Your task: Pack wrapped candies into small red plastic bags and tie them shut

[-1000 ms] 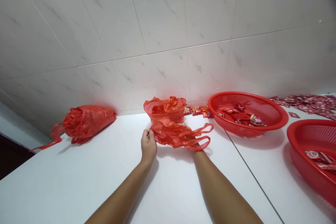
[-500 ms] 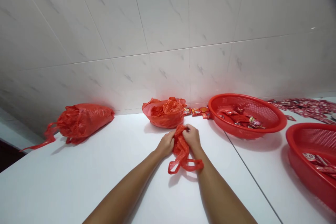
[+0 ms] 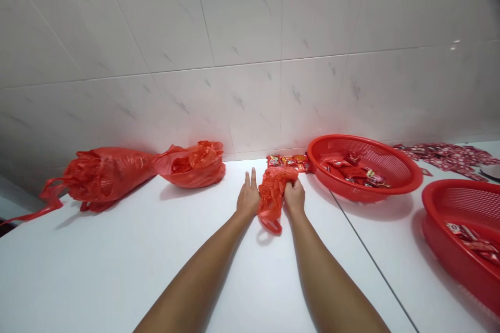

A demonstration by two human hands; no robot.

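A crumpled red plastic bag point(image 3: 272, 192) is between my two hands, just above the white table. My right hand point(image 3: 295, 197) is closed on its right side. On the other side is my left hand point(image 3: 247, 199), its fingers stretched towards the wall and its edge close against the plastic; whether the thumb touches is hidden. Left of my hands lies a second red bag point(image 3: 197, 169), loosely bunched with folds of plastic at its top. Small red packets point(image 3: 288, 161) lie in a row beyond the bag I hold.
A fuller red bag point(image 3: 113, 174) lies at the far left by the tiled wall point(image 3: 250, 104). Two red baskets, one farther back point(image 3: 351, 193) and one nearer point(image 3: 449, 250), hold packets on the right. More packets point(image 3: 449, 158) are scattered behind them.
The bunched bag has moved left, up against the fuller bag. My left hand has let go and straightened its fingers. The bag in my right hand has turned, and its handles hang differently.
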